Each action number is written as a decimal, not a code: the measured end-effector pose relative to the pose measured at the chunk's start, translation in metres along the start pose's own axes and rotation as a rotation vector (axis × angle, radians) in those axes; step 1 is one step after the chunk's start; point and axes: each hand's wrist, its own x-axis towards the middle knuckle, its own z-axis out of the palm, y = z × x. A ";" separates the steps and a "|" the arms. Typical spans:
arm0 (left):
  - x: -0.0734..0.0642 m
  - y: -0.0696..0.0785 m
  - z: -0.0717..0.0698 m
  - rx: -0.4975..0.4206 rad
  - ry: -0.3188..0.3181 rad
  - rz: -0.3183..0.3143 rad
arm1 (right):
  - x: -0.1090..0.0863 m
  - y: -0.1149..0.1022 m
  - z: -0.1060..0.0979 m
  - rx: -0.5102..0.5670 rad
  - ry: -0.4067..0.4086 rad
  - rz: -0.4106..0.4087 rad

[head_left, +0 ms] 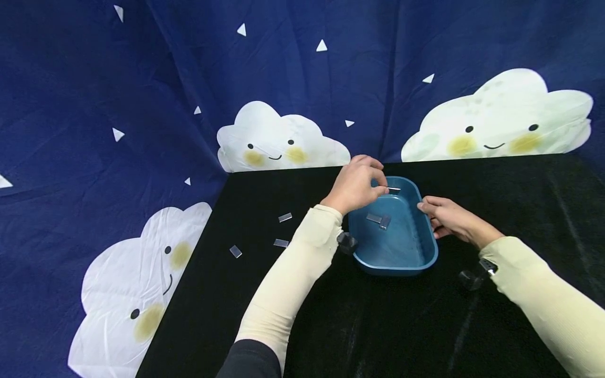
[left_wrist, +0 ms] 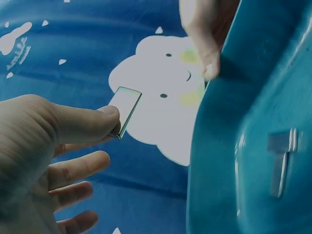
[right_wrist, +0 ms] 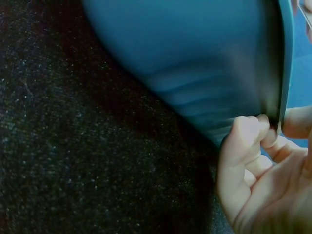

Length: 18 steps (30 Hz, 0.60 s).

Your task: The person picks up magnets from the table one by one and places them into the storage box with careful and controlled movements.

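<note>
Pinching a thin glossy slab [head_left: 394, 188] between thumb and finger, my left hand [head_left: 358, 184] holds it at the blue tray's [head_left: 394, 254] far end, while my right hand [head_left: 451, 219] grips the tray's right rim. I judge this the placing step; the next move calls for lowering the slab near the two slabs [head_left: 374, 218] inside and easing the pinch. The left wrist view shows its broad face, edge-on from the head; only the head view shows three loose slabs [head_left: 285, 217] on the black tabletop [head_left: 402, 325].
</note>
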 end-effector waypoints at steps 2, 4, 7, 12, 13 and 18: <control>0.003 0.004 0.006 -0.004 -0.010 0.011 | 0.001 0.001 0.000 0.002 -0.005 -0.003; 0.006 0.008 0.012 -0.008 -0.023 0.015 | 0.002 0.001 0.000 0.005 -0.008 -0.004; 0.009 0.013 0.021 -0.003 -0.050 0.025 | 0.002 0.001 0.000 0.006 -0.008 -0.001; 0.012 0.017 0.032 -0.008 -0.106 0.044 | 0.001 0.001 -0.001 0.003 -0.001 0.002; 0.012 0.017 0.034 -0.011 -0.114 0.050 | 0.001 0.001 -0.001 0.003 0.000 0.003; 0.013 0.018 0.039 -0.012 -0.172 0.056 | 0.002 0.001 -0.002 0.005 -0.005 0.006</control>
